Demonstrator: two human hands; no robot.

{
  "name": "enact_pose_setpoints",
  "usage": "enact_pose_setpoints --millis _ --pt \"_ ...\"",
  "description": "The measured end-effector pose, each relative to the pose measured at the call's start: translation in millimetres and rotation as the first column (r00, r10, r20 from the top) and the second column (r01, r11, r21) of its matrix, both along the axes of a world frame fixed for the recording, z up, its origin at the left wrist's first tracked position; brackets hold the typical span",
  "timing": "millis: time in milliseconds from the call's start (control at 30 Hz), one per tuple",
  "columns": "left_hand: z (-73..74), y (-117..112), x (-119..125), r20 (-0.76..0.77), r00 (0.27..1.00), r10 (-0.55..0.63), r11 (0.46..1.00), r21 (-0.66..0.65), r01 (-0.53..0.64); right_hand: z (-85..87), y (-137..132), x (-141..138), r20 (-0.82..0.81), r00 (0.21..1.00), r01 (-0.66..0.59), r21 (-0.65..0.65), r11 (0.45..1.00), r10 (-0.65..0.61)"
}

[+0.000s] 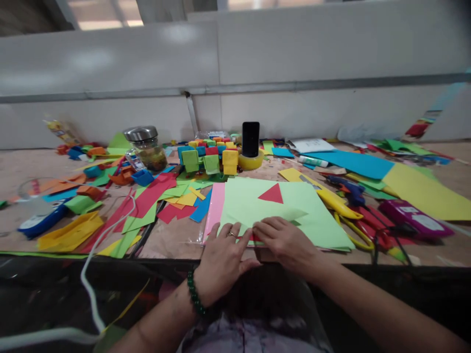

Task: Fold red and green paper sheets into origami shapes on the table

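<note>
My left hand (222, 255), with a ring and a green bead bracelet, lies with fingers stretched flat on a light green paper sheet (294, 208) at the table's near edge. My right hand (285, 240) presses down beside it, fingers curled onto a folded flap of the same sheet, with a bit of red paper showing between the two hands. A red paper triangle (271, 194) lies on the sheet farther back. A pink sheet (214, 206) sticks out from under the green one on the left.
Paper cubes (209, 158) in several colours, a glass jar (147, 147) and a phone (250, 138) standing in a yellow tape roll sit behind. Yellow scissors (340, 206), a blue glue gun (348, 189) and a purple case (415, 219) lie right. Paper scraps (110, 206) cover the left.
</note>
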State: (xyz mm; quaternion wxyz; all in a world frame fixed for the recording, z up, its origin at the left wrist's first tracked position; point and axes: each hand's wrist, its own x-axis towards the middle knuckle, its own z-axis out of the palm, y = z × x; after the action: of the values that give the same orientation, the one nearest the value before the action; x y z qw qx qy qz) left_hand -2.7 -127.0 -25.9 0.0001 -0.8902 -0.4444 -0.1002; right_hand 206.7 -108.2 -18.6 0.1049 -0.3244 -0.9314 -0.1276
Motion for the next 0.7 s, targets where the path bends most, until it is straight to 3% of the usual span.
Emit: enact_pose_setpoints --millis 100,267,367,500,633,700 --pt "-2.7 -5 -11 0.011 1.000 0.021 0.999 0.025 -0.022 -0.9 -7 14 -0.017 0.995 0.095 -0.022 0.995 -0.096" --pt "-12.9 -14 -45 0.075 0.990 0.119 0.988 0.094 -0.126 -8.9 -12 70 -0.091 0.963 0.253 -0.013 0.967 -0.253" --pt "-17.1 -10 -58 0.158 0.972 0.172 0.971 0.142 -0.195 -13.6 -13 82 -0.149 0.936 0.319 -0.014 0.948 -0.318" --pt "-11.2 3 -54 0.210 0.923 0.322 0.937 0.066 -0.342 -2.1 -8 69 -0.074 0.885 0.454 -0.074 0.888 -0.459" --pt "-4.8 13 -43 0.274 0.894 0.356 0.934 -0.139 -0.329 15.1 2 41 0.057 0.822 0.568 -0.162 0.807 -0.567" --pt "-5.2 14 -39 0.337 0.870 0.359 0.931 -0.202 -0.305 17.9 8 27 0.006 0.830 0.551 -0.160 0.819 -0.557"
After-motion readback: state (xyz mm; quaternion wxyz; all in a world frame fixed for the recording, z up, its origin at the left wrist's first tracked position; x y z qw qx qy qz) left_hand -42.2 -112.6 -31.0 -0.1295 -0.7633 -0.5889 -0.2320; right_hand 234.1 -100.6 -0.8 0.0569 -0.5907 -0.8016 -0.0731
